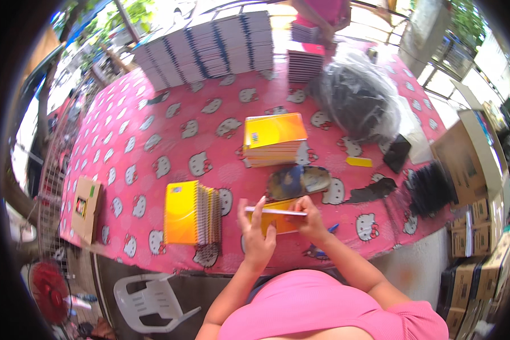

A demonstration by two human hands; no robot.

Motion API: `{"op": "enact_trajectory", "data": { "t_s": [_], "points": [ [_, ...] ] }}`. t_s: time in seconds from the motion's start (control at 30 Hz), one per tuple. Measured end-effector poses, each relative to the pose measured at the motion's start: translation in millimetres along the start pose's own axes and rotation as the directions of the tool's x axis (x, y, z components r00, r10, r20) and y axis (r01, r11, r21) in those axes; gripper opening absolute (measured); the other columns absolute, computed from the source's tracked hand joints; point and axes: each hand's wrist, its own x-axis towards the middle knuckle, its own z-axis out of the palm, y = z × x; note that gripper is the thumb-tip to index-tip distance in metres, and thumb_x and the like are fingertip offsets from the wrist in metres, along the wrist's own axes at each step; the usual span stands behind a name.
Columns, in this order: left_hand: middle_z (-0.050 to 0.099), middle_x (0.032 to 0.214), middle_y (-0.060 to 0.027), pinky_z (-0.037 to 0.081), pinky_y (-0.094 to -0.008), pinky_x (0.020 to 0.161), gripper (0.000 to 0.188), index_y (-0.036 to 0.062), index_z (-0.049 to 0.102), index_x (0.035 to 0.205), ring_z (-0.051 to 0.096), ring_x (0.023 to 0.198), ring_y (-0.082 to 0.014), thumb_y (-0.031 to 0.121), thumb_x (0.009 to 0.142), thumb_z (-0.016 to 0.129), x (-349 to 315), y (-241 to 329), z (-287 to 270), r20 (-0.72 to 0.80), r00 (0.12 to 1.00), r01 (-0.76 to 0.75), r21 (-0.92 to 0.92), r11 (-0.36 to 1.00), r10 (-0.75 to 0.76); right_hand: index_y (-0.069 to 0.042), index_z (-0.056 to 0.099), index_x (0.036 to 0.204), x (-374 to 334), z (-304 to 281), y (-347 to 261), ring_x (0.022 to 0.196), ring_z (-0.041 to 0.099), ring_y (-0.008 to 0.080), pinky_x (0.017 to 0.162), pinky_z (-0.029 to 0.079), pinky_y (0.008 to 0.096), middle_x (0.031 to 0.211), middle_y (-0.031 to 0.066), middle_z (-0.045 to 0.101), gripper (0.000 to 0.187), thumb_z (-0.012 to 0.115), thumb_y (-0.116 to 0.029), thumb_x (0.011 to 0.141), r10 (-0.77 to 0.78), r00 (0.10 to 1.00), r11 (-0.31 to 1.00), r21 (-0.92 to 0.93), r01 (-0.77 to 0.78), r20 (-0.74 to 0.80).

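A thin notebook with an orange-yellow cover (281, 221) is at the near edge of the table, its white page edge (277, 212) facing up. My right hand (311, 222) is closed on its right end. Against the left end rests my left hand (258, 241), its fingers stretched out and somewhat blurred. Just beyond lies a dark blue patterned pouch-like thing (297, 181). To the left stands a pile of yellow spiral notebooks (190, 213). Another stack of orange-yellow notebooks (275, 139) sits farther back. A blue pen-like thing (333, 228) lies beside my right wrist.
Tall rows of spiral notebooks (209, 51) line the far edge, near another person's arm (317, 20). A plastic-wrapped black bundle (360, 96) and cardboard boxes (470, 158) occupy the right. A flat cardboard box (86, 209), white chair (150, 303) and red fan (50, 292) are at left.
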Motion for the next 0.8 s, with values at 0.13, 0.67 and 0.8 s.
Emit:
{"op": "enact_trajectory", "data": {
  "t_s": [0.13,0.67,0.8],
  "points": [
    [0.058,0.127,-0.0073,0.012,-0.0604,0.112,0.029,0.0222,0.071,0.105,0.047,0.127,-0.0299,0.02,0.077,0.076,12,8,9,0.064,0.945,-0.315,0.427,0.848,0.319,-0.003,0.048,0.093,-6,-20,-21,0.084,0.055,0.0299,0.076,0.047,0.0361,0.084,0.0127,0.055,0.028,0.068,0.004,0.075,-0.141,0.981,0.92,-0.348,0.179,0.134],
    [0.07,0.09,0.0039,0.025,-0.0492,0.103,0.013,0.0174,0.074,0.089,0.058,0.092,-0.0167,0.024,0.077,0.076,20,3,4,0.013,0.977,-0.212,0.239,0.948,0.215,-0.004,0.064,0.102,-43,-212,-32,0.096,0.059,0.0346,0.079,0.049,0.043,0.098,0.0154,0.054,0.027,0.062,0.007,0.077,-0.214,0.866,0.394,-0.851,-0.347,-0.452],
    [0.069,0.093,0.0038,0.024,-0.0509,0.104,0.017,0.0184,0.074,0.09,0.057,0.095,-0.0169,0.029,0.078,0.076,19,-1,-1,0.037,0.974,-0.225,0.273,0.935,0.223,-0.006,0.067,0.116,-18,-99,-58,0.082,0.063,0.0235,0.07,0.052,0.035,0.092,0.0131,0.061,0.042,0.062,0.01,0.077,-0.242,0.97,0.733,-0.656,0.182,-0.001]
  ]
}}
